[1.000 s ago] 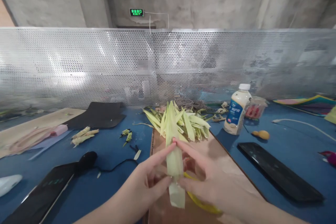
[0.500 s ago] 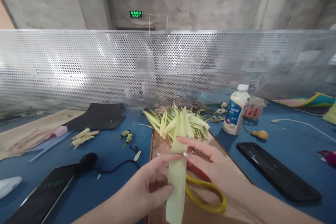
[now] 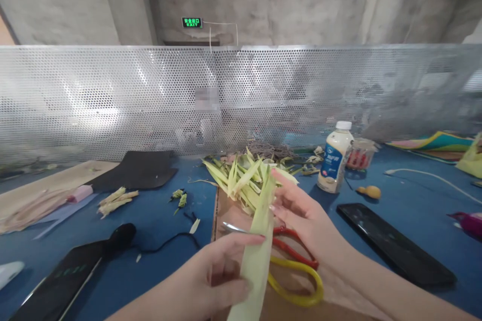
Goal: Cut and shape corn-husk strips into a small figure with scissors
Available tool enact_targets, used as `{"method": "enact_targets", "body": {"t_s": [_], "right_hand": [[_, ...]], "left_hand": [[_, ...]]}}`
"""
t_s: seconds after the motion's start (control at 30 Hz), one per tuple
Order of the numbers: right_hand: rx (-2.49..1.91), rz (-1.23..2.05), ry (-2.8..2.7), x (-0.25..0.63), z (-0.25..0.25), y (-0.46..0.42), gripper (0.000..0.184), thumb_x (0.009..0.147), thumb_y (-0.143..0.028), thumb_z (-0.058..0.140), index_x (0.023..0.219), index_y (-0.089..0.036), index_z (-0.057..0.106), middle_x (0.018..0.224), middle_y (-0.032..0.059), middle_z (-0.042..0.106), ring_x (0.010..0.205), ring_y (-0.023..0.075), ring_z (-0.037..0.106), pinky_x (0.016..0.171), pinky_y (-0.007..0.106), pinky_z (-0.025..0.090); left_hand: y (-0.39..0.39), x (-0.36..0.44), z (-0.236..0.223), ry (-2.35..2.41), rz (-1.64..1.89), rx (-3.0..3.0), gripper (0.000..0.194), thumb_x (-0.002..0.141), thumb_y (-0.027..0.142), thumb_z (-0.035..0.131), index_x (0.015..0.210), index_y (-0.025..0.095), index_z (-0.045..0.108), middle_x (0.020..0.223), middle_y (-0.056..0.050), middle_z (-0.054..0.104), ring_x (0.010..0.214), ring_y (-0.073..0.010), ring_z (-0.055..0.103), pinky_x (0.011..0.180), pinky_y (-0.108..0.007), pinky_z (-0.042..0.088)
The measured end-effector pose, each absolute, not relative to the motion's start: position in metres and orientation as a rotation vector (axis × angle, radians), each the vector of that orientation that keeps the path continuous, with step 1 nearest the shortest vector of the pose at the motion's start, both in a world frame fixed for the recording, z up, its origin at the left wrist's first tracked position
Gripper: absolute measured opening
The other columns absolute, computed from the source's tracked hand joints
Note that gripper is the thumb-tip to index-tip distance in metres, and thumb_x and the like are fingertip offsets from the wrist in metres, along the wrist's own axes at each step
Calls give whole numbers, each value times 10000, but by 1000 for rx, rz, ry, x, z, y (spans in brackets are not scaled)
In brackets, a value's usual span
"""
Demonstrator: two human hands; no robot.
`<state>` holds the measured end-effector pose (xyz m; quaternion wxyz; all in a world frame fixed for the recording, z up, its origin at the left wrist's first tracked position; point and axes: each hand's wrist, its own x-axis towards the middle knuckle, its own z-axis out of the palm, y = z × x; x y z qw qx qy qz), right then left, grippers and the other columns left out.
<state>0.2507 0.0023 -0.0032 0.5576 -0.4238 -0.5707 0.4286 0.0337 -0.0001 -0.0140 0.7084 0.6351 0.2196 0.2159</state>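
Observation:
A long pale green corn husk (image 3: 256, 251) stretches between my hands, its far end leaning over the pile. My left hand (image 3: 222, 271) pinches its lower part, index finger across the front and thumb lower down. Higher up, my right hand (image 3: 301, 215) grips the husk's right edge with fingers closed at it. Under the husk lie scissors (image 3: 297, 278) with a yellow and a red handle; a blade tip shows left of the husk. More corn husks (image 3: 241, 180) are heaped just beyond my hands on a brown cardboard sheet (image 3: 226, 210).
On the blue table (image 3: 169, 271), a black phone (image 3: 395, 243) and a milk bottle (image 3: 335, 158) stand to the right, with a small gourd (image 3: 371, 191). At left are a dark device with a cord (image 3: 71, 271) and black sheet (image 3: 131, 170). A perforated metal screen (image 3: 150, 95) closes the back.
My right hand has moved up and right along the husk, whose far end now tilts right. My left hand has shifted slightly down, and more of the red scissor handle shows.

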Motion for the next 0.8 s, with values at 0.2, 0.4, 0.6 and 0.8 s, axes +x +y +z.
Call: {"method": "enact_targets", "body": {"t_s": [0.2, 0.4, 0.6, 0.8], "right_hand": [[-935, 1031, -1201, 253, -5, 6, 407, 802, -394, 609, 1165, -243, 504, 945, 20, 602, 715, 113, 554, 647, 253, 478], [-1065, 907, -1339, 258, -3, 6, 254, 821, -438, 572, 903, -198, 565, 704, -18, 548, 664, 117, 529, 635, 255, 459], [-1021, 956, -1322, 256, -4, 8, 230, 813, -418, 588, 851, -192, 568, 842, 15, 594, 788, 150, 579, 707, 284, 484], [-931, 1057, -1211, 256, -6, 11, 164, 793, -351, 631, 844, -208, 569, 799, -8, 618, 749, 131, 579, 705, 273, 478]], "left_hand": [[-1, 35, -11, 448, 458, 1380, 445, 818, 164, 589, 1235, 276, 482, 1033, -31, 647, 930, -142, 608, 805, -271, 421], [-4, 37, -8, 455, 457, 1399, 417, 823, 145, 575, 1210, 282, 499, 1000, -5, 651, 915, -121, 604, 769, -234, 409], [-5, 38, -8, 485, 408, 1421, 417, 818, 146, 575, 1208, 276, 501, 959, 2, 654, 877, -120, 611, 741, -224, 395], [-5, 37, -8, 481, 402, 1439, 458, 832, 150, 559, 1262, 273, 461, 1035, -29, 662, 958, -147, 612, 791, -245, 406]]}}
